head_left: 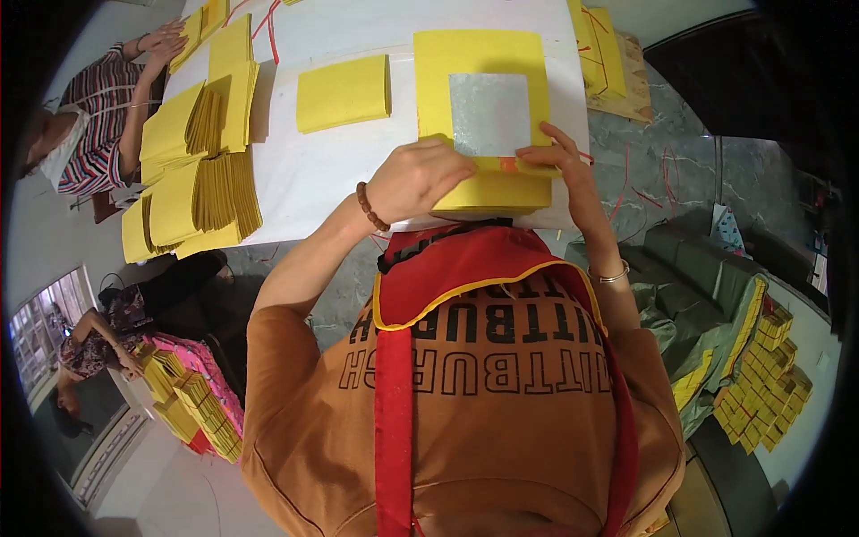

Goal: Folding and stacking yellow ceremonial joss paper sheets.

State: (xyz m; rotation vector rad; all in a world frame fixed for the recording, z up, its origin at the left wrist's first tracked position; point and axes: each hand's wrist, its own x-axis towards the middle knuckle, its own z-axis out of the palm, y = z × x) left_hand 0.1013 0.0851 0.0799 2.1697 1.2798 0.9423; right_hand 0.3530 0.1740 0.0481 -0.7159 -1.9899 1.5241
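A sheet of yellow joss paper (480, 52) with a silver-grey rectangle (489, 112) in its middle lies before me at the table's near edge. Its near end is turned up in a narrow fold, with more yellow paper (501, 192) below. My left hand (422, 177) is closed at the fold's left end, its fingertips partly hidden. At the right end, my right hand (557, 159) pinches the fold between thumb and fingers, other fingers raised. A folded yellow bundle (344, 93) rests left of the sheet, touched by neither hand.
Stacks of folded yellow paper (201, 192) line the white table's (349, 179) left side, where another person (98, 130) works. A second person (103, 336) sits by more stacks lower left. Yellow bundles (604, 58) lie beyond the right edge; a big pile (765, 380) stands right.
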